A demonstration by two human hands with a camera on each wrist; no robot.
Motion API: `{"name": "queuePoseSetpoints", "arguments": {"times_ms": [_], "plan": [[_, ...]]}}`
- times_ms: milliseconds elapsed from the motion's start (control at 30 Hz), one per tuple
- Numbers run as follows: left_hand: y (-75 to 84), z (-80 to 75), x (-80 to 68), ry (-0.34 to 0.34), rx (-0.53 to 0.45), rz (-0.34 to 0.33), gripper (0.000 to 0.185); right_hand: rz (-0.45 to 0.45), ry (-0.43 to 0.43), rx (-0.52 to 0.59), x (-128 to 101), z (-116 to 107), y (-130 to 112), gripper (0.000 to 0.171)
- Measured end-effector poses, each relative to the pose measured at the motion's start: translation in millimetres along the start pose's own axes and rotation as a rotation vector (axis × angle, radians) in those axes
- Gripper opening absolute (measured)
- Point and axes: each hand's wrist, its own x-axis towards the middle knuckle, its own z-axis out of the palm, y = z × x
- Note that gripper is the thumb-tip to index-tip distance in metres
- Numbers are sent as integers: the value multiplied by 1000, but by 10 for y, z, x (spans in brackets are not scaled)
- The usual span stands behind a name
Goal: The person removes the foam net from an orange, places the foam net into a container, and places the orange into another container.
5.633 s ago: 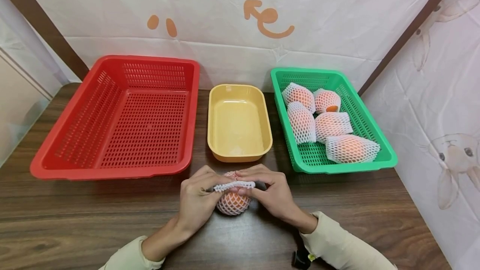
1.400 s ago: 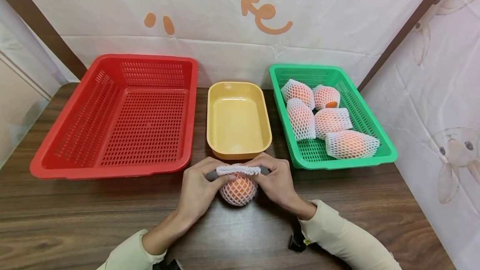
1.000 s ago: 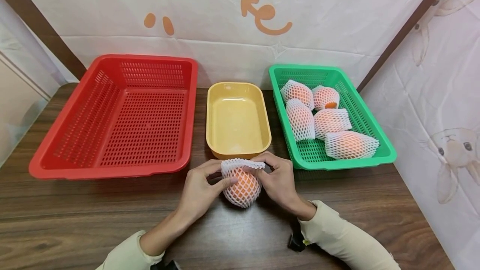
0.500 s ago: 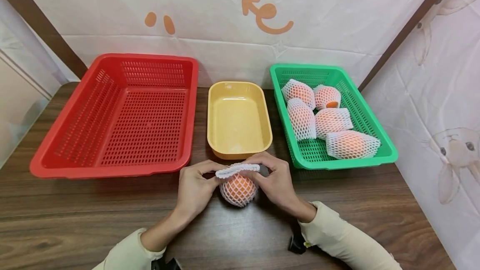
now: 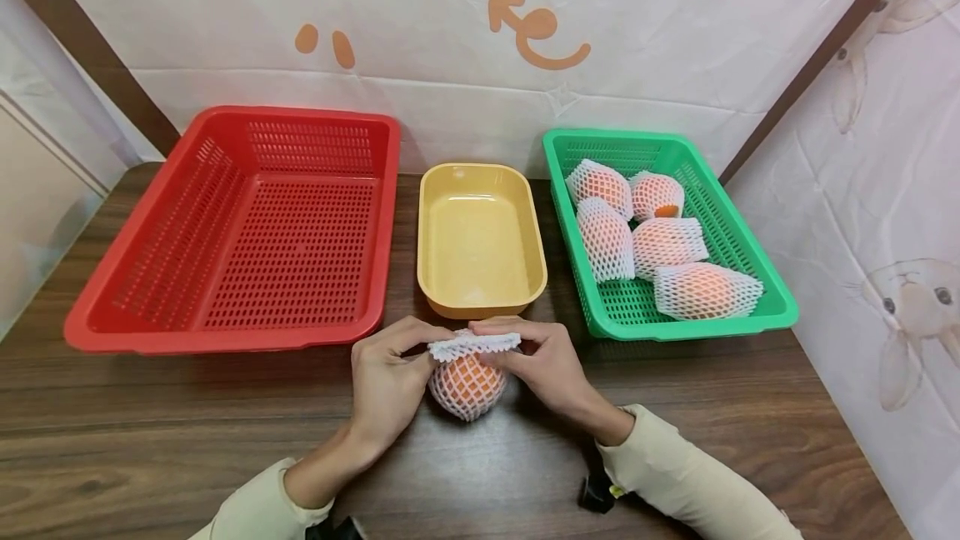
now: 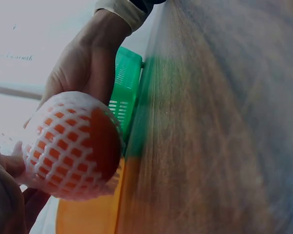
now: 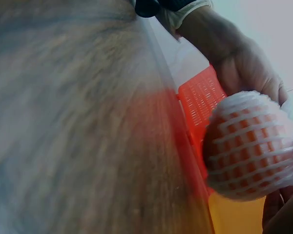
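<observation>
Table (image 5: 150, 415): wood.
Hands: left hand (image 5: 386, 377) and right hand (image 5: 543, 361) pinch the net (image 5: 474, 343) on the orange (image 5: 465, 380), before the yellow tray (image 5: 480, 307).
Wrist views: fruit's bare underside — hidden from head.

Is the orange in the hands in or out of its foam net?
In: white foam net still wraps the orange, both hands pinching its top edge.

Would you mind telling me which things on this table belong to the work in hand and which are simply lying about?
In hand:
- netted orange, with its foam net's open edge pinched by both hands
- left hand
- right hand

Lying about:
- red basket
- yellow tub
- green basket holding five netted oranges
- wooden table
</observation>
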Motion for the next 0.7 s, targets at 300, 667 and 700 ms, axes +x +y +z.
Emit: {"name": "queuePoseSetpoints", "arguments": {"times_ms": [300, 667, 700], "plan": [[8, 25, -3, -115, 14, -183, 19, -62, 141, -122, -9, 11, -44, 13], [18, 60, -20, -266, 27, -319, 29, -307, 184, -255, -3, -17, -49, 15], [20, 62, -21, -259, 23, -334, 28, -310, 181, -255, -4, -16, -49, 16]]}}
